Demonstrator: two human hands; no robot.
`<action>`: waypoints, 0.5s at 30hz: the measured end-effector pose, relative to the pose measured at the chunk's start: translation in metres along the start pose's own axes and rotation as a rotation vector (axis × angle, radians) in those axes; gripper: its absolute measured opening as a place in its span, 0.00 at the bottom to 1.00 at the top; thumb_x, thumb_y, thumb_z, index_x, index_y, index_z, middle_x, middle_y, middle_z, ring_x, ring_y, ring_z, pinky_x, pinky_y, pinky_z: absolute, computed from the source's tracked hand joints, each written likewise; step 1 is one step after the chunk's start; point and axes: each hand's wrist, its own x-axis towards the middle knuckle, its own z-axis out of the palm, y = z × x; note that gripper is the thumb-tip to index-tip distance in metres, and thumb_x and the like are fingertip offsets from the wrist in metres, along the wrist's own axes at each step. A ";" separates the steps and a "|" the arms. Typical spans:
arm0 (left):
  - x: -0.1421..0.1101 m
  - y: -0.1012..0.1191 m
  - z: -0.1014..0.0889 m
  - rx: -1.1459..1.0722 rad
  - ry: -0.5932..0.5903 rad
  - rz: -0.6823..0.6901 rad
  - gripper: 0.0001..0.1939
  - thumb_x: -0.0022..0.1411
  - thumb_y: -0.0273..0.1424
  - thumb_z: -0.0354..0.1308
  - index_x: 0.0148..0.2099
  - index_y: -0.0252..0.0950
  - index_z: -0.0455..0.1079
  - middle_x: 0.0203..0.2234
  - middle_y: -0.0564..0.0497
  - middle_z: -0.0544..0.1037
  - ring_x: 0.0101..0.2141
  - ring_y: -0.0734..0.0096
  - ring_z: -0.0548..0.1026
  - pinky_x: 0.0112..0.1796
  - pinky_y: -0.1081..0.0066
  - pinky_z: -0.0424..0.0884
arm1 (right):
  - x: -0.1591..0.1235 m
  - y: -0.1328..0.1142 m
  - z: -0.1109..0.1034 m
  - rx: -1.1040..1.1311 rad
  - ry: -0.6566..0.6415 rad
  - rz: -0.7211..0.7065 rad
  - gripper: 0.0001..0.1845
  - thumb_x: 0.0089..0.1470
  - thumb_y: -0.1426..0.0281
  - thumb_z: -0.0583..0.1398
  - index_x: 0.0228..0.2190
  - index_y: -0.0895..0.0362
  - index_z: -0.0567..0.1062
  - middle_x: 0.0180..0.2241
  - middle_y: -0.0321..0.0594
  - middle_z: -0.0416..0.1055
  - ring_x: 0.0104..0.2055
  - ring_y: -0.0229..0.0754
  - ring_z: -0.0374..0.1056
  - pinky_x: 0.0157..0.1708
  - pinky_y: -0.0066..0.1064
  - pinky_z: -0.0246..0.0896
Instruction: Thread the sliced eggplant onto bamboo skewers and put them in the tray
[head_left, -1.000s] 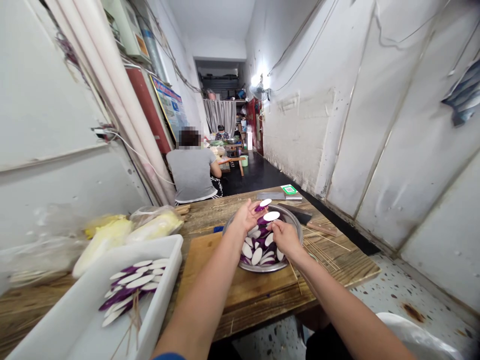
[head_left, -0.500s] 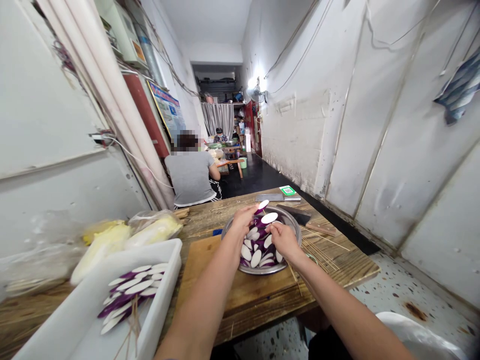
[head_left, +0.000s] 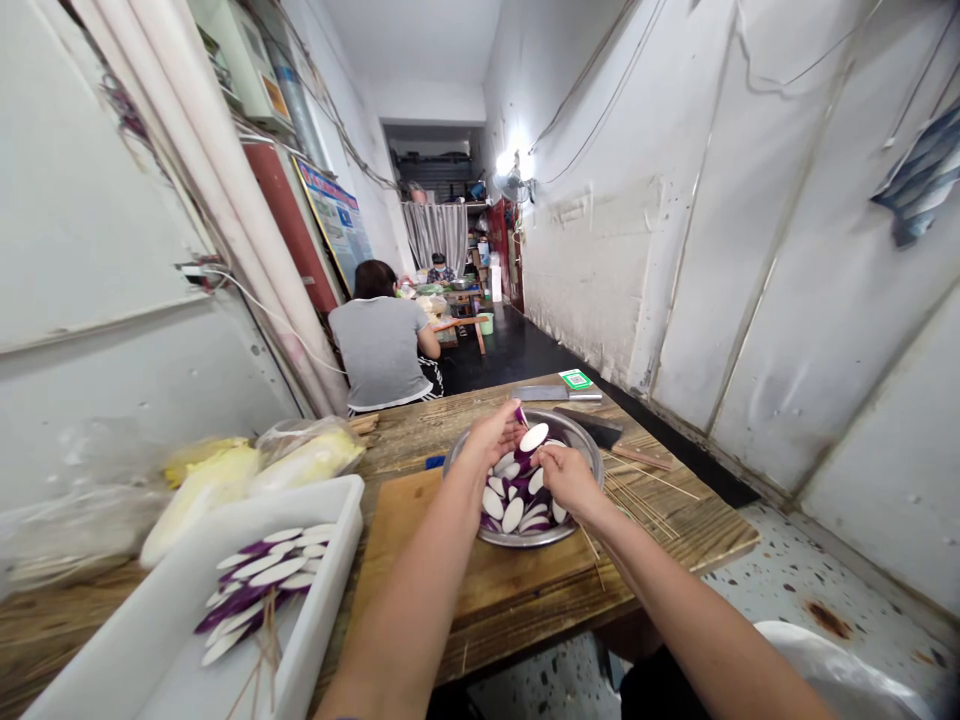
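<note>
Over a steel bowl (head_left: 540, 541) piled with purple-skinned eggplant slices (head_left: 513, 515), both my hands work close together. My left hand (head_left: 495, 436) holds an eggplant slice (head_left: 521, 414), turned edge-on at the fingertips. My right hand (head_left: 568, 476) is closed in a pinch just below another slice, whose white oval face (head_left: 534, 438) points up. This slice sits on a thin skewer, mostly hidden by the fingers. At the left, a white tray (head_left: 336, 560) holds skewered eggplant slices (head_left: 276, 572) with their sticks (head_left: 268, 645) bunched toward me.
The bowl stands partly on a wooden cutting board (head_left: 405, 530). Beyond it lie a cleaver (head_left: 540, 393) and a dark-bladed knife (head_left: 637, 455); loose skewers (head_left: 645, 505) are at the right. Bagged vegetables (head_left: 202, 490) sit behind the tray. A person in grey (head_left: 381, 345) sits beyond the table.
The slice in my left hand has turned from showing its white face to edge-on. The slice at my right hand has shifted slightly left and tilted. My right hand stays nearly in place.
</note>
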 end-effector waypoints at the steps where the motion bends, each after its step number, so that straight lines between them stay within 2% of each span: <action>1: 0.001 0.001 -0.001 -0.043 -0.034 -0.020 0.14 0.52 0.35 0.59 0.34 0.27 0.69 0.20 0.43 0.74 0.21 0.70 0.73 0.25 0.73 0.70 | -0.001 -0.002 0.000 0.072 -0.006 0.052 0.12 0.50 0.68 0.49 0.22 0.57 0.69 0.11 0.29 0.56 0.14 0.33 0.53 0.16 0.25 0.47; 3: 0.003 0.002 -0.002 -0.138 -0.094 -0.062 0.10 0.54 0.29 0.53 0.35 0.25 0.69 0.22 0.40 0.75 0.24 0.67 0.75 0.28 0.73 0.72 | -0.003 -0.008 -0.001 0.244 -0.031 0.170 0.11 0.50 0.67 0.48 0.24 0.56 0.67 0.09 0.26 0.51 0.10 0.31 0.44 0.12 0.24 0.40; 6: 0.004 0.005 -0.005 -0.250 -0.145 -0.113 0.12 0.54 0.27 0.49 0.37 0.23 0.69 0.25 0.37 0.76 0.28 0.64 0.76 0.30 0.72 0.73 | -0.006 -0.016 -0.004 0.459 -0.102 0.280 0.09 0.50 0.65 0.49 0.25 0.56 0.65 0.08 0.22 0.47 0.08 0.28 0.36 0.08 0.22 0.33; 11: 0.008 0.002 -0.006 -0.298 -0.190 -0.066 0.12 0.58 0.29 0.54 0.40 0.23 0.69 0.29 0.36 0.76 0.31 0.64 0.77 0.35 0.70 0.73 | -0.008 -0.022 -0.007 0.558 -0.139 0.279 0.10 0.49 0.63 0.52 0.26 0.57 0.64 0.08 0.21 0.47 0.08 0.26 0.35 0.07 0.21 0.31; 15: 0.013 -0.003 -0.008 -0.296 -0.217 -0.058 0.10 0.60 0.26 0.52 0.42 0.24 0.68 0.31 0.37 0.76 0.32 0.65 0.77 0.37 0.69 0.73 | -0.007 -0.020 -0.007 0.557 -0.127 0.275 0.09 0.49 0.63 0.52 0.25 0.57 0.64 0.08 0.21 0.47 0.08 0.26 0.36 0.06 0.21 0.33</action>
